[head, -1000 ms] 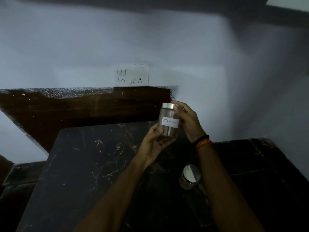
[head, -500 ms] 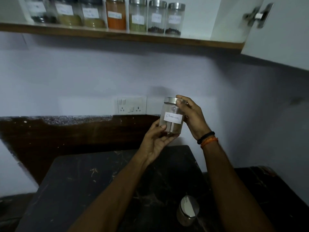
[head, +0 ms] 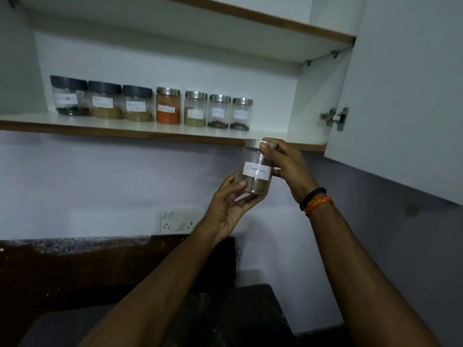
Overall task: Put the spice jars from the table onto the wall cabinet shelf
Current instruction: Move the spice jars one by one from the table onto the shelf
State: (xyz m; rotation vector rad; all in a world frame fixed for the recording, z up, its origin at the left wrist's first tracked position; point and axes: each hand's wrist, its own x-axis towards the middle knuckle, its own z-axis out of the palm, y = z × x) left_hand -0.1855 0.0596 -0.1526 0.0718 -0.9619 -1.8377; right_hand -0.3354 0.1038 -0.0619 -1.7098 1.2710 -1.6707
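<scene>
A clear jar point(head: 257, 169) with a silver lid and a white label reading "Cinnamon" is held up just below the front edge of the wall cabinet shelf point(head: 130, 132). My left hand point(head: 231, 206) grips its base from the left and underneath. My right hand point(head: 288, 166) holds its lid and right side, with a black and an orange band on the wrist. Several labelled spice jars point(head: 167, 105) stand in a row on the shelf, to the left of the held jar. The shelf surface to the right of the row is bare.
The open white cabinet door point(head: 406, 96) with its metal hinge point(head: 335, 118) hangs to the right. A second shelf point(head: 263, 20) sits above. A wall socket panel point(head: 180, 220) is below the hands, and the dark table point(head: 225, 319) lies at the bottom.
Both hands have lifted the cinnamon jar from above the table up to the shelf edge. The view has tilted up, so the cabinet shows and the other jar on the table has left view.
</scene>
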